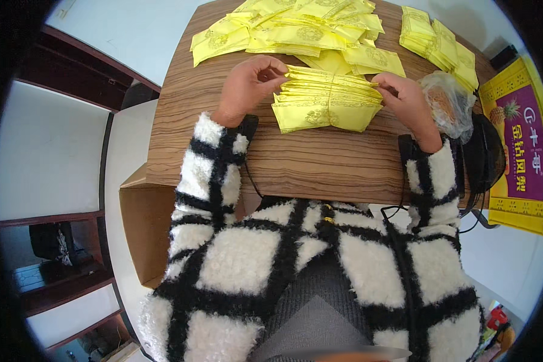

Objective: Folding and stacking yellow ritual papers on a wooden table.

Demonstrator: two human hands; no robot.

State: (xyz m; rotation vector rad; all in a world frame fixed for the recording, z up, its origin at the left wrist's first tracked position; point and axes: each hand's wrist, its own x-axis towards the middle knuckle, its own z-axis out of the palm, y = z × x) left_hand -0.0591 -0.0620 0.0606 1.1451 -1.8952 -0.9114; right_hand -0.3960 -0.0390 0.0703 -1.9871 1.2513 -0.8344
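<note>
A stack of flat yellow packets with darker printed patterns lies on the wood-grain table in front of me. A thin band or string runs across the middle of the stack. My left hand pinches the stack's upper left end between thumb and forefinger. At the upper right end, my right hand has its thumb and fingertips closed on the packet edges. Just beyond the stack, a loose heap of similar yellow packets spreads over the table's far side.
More yellow packets lie in neat piles at the far right. A clear plastic bag with brownish contents sits near my right hand. A yellow and purple printed bag stands off the table's right side. An open cardboard box is below the left edge.
</note>
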